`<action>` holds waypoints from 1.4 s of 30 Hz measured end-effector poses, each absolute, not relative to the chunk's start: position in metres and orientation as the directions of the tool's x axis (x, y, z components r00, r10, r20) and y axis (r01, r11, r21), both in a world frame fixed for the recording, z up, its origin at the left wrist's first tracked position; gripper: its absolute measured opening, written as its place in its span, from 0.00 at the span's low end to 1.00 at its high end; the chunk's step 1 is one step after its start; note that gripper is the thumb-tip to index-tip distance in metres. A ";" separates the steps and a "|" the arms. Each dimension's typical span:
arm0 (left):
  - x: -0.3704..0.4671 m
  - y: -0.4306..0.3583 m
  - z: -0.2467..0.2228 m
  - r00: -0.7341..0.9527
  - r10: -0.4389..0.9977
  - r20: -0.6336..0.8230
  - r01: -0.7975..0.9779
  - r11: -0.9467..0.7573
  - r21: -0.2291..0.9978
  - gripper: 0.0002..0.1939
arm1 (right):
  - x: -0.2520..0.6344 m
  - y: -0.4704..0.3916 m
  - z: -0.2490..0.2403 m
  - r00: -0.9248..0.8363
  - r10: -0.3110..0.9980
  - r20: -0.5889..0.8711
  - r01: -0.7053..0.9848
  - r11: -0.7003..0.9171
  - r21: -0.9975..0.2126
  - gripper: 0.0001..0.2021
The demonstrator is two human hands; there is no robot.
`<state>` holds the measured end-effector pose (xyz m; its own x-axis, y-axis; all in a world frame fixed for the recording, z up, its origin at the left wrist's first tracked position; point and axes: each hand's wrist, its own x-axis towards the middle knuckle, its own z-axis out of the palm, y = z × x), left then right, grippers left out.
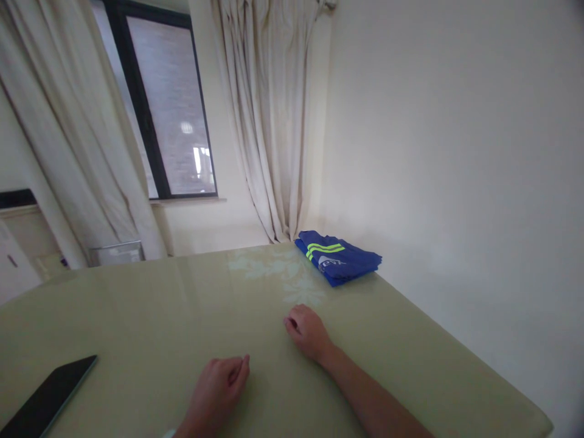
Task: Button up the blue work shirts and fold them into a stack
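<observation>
Both of my hands rest on a pale green tabletop (150, 328), fingers curled into loose fists. My left hand (222, 383) is at the lower middle, closed, with nothing showing in it. A little farther out and to the right lies my right hand (308, 331), also closed, and no object shows in its fingers. Beyond it, at the table's far right corner, is a folded blue garment (349, 261) with yellow-green stripes and pale lettering. Neither hand touches the garment.
A flat black panel-like object (52, 395), perhaps a tablet, lies at the table's near left. The right table edge runs along a bare wall (456, 152). Behind the table hang beige curtains (274, 109) beside a dark-framed window (173, 103).
</observation>
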<state>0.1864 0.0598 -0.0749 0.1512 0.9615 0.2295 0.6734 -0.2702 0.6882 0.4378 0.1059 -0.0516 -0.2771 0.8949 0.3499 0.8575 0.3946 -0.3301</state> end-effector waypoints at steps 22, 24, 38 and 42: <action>0.195 0.119 -0.073 0.271 0.949 0.160 0.902 -0.308 0.301 0.34 | 0.448 0.139 -0.042 -0.245 0.872 0.423 0.930 0.335 -0.151 0.12; 0.196 0.118 -0.071 0.263 0.951 0.160 0.901 -0.302 0.312 0.33 | 0.466 0.153 -0.033 -0.198 0.877 0.438 0.961 0.262 -0.091 0.18; 0.197 0.123 -0.076 0.237 0.953 0.189 0.891 -0.291 0.348 0.34 | 0.538 0.194 0.041 0.216 0.910 0.354 0.961 -0.134 -0.240 0.23; 0.193 0.127 -0.080 0.201 0.955 0.218 0.822 -0.286 0.492 0.34 | 0.485 0.159 0.058 -0.037 0.912 0.408 0.962 0.143 -0.232 0.20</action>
